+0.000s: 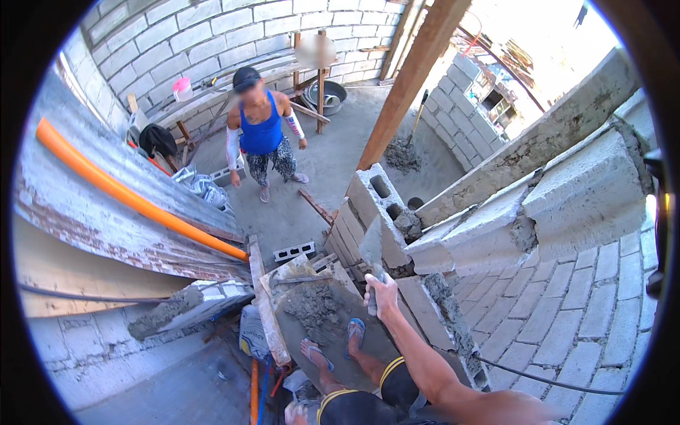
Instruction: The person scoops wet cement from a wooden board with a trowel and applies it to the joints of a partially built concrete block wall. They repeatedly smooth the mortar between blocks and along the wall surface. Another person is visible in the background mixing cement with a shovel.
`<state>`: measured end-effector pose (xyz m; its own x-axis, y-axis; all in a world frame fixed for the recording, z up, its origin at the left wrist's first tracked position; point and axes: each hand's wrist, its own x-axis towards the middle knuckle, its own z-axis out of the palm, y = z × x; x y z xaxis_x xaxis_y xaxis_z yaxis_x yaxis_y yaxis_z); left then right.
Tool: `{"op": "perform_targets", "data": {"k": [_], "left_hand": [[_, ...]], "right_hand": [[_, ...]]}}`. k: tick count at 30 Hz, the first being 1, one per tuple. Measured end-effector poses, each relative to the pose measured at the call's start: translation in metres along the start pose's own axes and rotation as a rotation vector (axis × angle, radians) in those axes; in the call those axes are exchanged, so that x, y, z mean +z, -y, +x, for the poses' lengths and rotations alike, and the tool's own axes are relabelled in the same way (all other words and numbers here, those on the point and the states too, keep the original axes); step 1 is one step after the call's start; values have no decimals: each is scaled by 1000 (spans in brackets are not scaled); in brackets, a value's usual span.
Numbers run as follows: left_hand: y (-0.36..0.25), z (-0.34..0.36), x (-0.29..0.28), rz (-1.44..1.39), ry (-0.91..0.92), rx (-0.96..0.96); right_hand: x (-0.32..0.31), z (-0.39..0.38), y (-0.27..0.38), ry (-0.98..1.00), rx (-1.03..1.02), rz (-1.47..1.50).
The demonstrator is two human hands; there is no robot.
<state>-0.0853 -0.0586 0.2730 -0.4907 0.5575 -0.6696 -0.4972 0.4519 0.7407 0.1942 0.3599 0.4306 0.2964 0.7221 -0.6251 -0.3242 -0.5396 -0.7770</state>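
Stands by wet mortar, grips a trowel beside a block wall.
Has an orange pipe at the left, then a person in blue on the far side. Has the left hand at the near edge, partly cut off; cannot tell if spread or closed. Clenches the trowel in the right hand, right of the mortar, blade toward the far side.

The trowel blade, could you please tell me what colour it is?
Grey; the trowel blade shows in the head view.
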Motion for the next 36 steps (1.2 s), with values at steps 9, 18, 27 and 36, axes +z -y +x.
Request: {"op": "perform_targets", "data": {"k": [9, 18, 27, 36], "left_hand": [[11, -57, -115, 561, 100, -27], [-115, 1, 4, 602, 164, 3], [-210, 0, 57, 953, 154, 229], [-197, 1, 18, 747, 158, -29]], "right_hand": [[-19, 60, 23, 154, 114, 1237], [-24, 47, 51, 135, 250, 975], [-28, 42, 46, 48, 126, 1172], [-39, 35, 82, 179, 207, 1296]]}}
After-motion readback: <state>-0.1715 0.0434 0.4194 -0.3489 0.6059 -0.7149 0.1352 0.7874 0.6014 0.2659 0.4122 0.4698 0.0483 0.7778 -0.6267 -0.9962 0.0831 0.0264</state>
